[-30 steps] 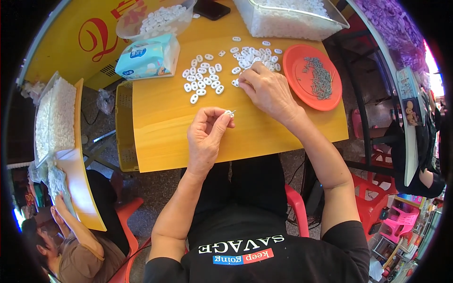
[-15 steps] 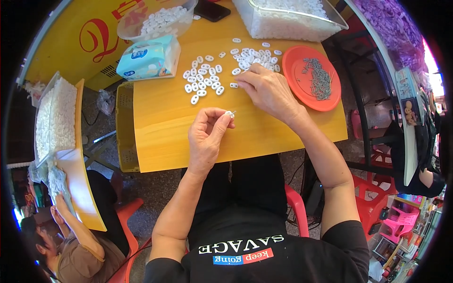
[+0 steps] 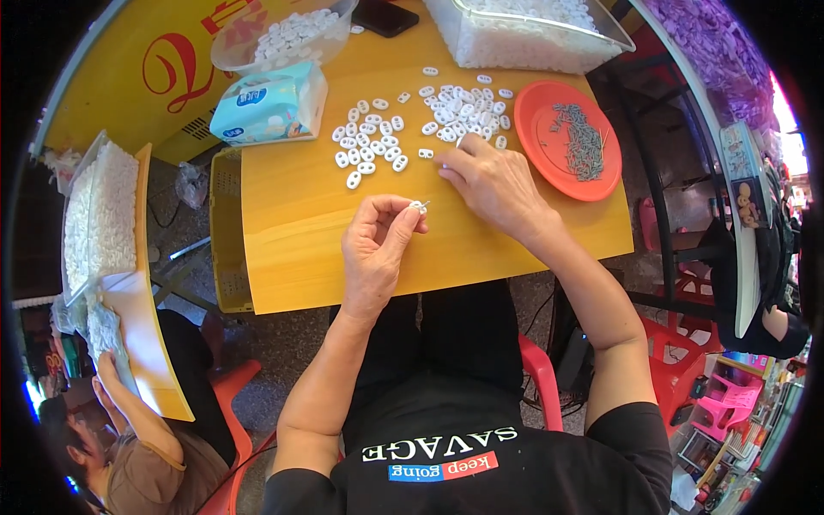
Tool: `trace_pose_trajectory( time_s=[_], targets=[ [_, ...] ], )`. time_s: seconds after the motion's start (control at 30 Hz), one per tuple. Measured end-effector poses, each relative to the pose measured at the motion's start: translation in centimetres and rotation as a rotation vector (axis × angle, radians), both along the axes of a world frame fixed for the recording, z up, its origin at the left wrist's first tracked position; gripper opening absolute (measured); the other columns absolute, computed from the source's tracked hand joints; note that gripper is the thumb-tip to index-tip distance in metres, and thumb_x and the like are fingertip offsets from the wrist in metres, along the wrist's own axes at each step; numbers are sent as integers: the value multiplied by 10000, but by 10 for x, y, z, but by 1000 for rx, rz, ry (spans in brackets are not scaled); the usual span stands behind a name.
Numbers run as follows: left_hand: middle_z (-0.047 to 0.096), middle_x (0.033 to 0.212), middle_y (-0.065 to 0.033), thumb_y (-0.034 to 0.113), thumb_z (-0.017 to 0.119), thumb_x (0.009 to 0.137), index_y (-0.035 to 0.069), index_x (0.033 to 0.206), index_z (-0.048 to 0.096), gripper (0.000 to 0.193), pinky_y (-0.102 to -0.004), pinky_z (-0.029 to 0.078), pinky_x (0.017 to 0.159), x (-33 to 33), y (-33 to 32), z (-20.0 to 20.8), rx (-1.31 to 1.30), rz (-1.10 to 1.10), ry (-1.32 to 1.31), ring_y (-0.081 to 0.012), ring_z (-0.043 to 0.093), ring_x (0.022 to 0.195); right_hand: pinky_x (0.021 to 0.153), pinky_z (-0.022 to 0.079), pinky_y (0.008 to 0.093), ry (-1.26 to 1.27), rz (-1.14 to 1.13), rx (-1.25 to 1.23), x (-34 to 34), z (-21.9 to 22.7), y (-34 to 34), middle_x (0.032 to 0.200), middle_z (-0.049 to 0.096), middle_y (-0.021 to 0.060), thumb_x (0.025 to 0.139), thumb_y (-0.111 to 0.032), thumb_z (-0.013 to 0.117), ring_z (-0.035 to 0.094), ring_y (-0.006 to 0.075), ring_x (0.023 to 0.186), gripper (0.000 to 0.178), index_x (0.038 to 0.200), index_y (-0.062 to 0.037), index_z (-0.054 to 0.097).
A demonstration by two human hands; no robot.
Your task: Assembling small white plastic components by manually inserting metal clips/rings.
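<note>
My left hand (image 3: 376,245) is closed, pinching a small white oval plastic piece (image 3: 417,207) between thumb and forefinger, with a thin metal pin sticking out of its right side. My right hand (image 3: 498,184) hovers over the table with thumb and forefinger close together; whether something tiny is between them I cannot make out. Just left of those fingertips lies a single white two-holed piece (image 3: 426,154). Beyond the right hand is a heap of similar white pieces (image 3: 463,110). Another loose group of two-holed pieces (image 3: 367,146) lies to its left.
A red plate (image 3: 542,146) with grey metal pins (image 3: 586,148) sits at the right. Along the back stand a clear bin of white parts (image 3: 532,47), a phone (image 3: 385,17), a bowl of white parts (image 3: 296,39) and a tissue pack (image 3: 270,103). Another person (image 3: 146,446) works at the left.
My right hand has drawn back slightly to the right, away from the single white piece, which stays on the table. The left hand keeps its place and its hold.
</note>
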State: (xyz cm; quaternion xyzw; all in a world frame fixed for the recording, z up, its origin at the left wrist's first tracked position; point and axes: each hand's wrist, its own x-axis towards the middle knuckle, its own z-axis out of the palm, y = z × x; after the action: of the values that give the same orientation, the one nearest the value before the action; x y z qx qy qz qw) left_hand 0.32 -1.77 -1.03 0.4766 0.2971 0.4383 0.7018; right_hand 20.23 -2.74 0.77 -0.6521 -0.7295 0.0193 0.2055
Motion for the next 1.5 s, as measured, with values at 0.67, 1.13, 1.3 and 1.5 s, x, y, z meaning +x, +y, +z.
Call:
trace_pose_trajectory(
  time_s=[0.67,1.13,1.3,1.5],
  targets=[
    [648,934,-52,69,612,958,7,1021,587,92,-234,494,789,2,0,-4,16,19,-17,-101,609,823,609,511,404,130,-60,93,-9,-6,-10,840,625,96,859,-213,692,641,308,721,147,919,-79,695],
    [647,910,-71,91,634,937,2,1005,594,119,-265,489,781,8,0,13,-54,-3,37,-132,599,795,570,480,227,1355,-51,-360,-7,15,-26,850,657,15,939,-168,656,552,56,636,233,1076,14,703],
    [644,906,-73,94,637,934,-5,1000,595,126,-267,485,775,9,-1,23,-55,9,30,-128,596,793,592,499,213,1560,-14,-260,-14,13,-27,865,649,29,952,-150,631,559,65,647,259,1152,9,673],
    [636,879,-45,95,630,938,0,983,597,110,-235,501,741,10,1,27,-40,12,48,-85,593,772,608,489,204,1535,31,-243,-19,12,-30,884,639,30,965,-140,609,559,66,656,270,1191,-1,658]
  ],
)
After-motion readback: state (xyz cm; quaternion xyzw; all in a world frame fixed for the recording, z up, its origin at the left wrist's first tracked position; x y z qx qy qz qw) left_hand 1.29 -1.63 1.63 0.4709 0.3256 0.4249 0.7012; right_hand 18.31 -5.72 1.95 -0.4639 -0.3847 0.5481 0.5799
